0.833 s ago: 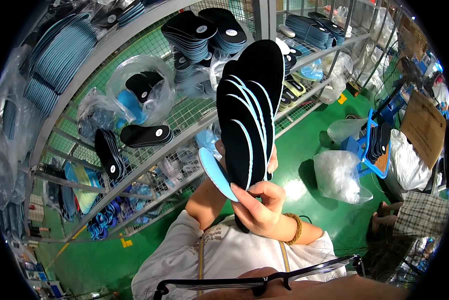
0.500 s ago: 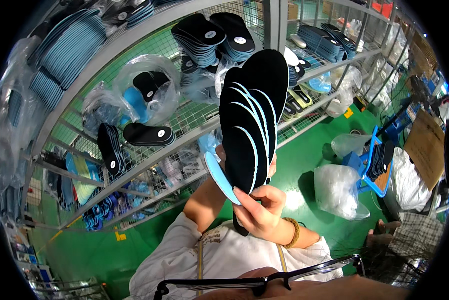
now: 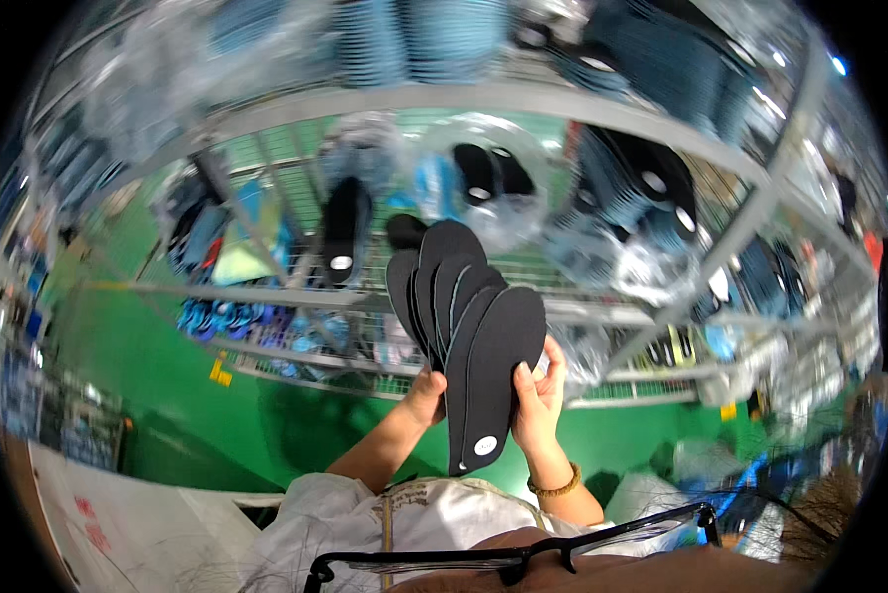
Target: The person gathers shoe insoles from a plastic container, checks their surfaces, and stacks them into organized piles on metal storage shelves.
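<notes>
Black insoles (image 3: 498, 366) (fanned upward) sit between left hand (image 3: 425, 397) and right hand (image 3: 540, 405) — both gripping the edges.

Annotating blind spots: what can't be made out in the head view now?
All in the head view:
Left grip: most fingers hidden behind the fanned, flat black insoles.
Exact insole count: hidden by their overlap.
Round white label: print too small, blurred.
Blue-grey layered stacks: blurred, cut off by top edge.
</notes>
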A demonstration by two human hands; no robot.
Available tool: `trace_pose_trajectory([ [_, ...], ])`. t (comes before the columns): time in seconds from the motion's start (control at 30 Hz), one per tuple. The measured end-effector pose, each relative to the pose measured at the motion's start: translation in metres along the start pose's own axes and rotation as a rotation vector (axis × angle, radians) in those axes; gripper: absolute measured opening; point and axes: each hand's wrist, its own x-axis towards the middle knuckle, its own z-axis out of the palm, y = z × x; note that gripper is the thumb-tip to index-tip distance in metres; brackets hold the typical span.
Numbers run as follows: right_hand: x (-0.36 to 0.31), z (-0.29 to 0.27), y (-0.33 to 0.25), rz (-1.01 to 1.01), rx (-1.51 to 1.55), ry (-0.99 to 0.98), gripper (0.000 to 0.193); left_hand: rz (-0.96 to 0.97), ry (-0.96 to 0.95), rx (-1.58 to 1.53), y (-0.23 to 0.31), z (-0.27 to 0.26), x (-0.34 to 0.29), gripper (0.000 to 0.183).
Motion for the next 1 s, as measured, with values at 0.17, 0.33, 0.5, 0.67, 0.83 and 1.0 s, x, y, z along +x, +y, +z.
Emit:
trace_pose_trajectory([
  [0.17,0.026,0.063,0.067,0.337,0.087,-0.106,0.025,0.234,0.303,-0.153,0.050,-0.053,-0.057,0.074],
  [0.33,0.045,0.161,0.137,0.354,-0.027,-0.259,0.027,0.314,0.589,-0.185,0.123,-0.104,-0.111,0.046],
  [0.5,0.056,0.251,0.196,0.264,-0.099,-0.365,0.032,0.451,0.528,-0.227,0.207,-0.141,-0.146,0.041],
  [0.67,0.053,0.299,0.234,0.383,-0.087,-0.450,0.026,0.541,0.597,-0.210,0.260,-0.174,-0.178,0.035],
  [0.83,0.047,0.323,0.252,0.385,-0.144,-0.524,0.021,0.590,0.564,-0.181,0.277,-0.201,-0.195,0.038],
  [1.0,0.031,0.322,0.257,0.316,-0.078,-0.567,0.019,0.739,0.518,0.028,0.279,-0.201,-0.208,0.048],
])
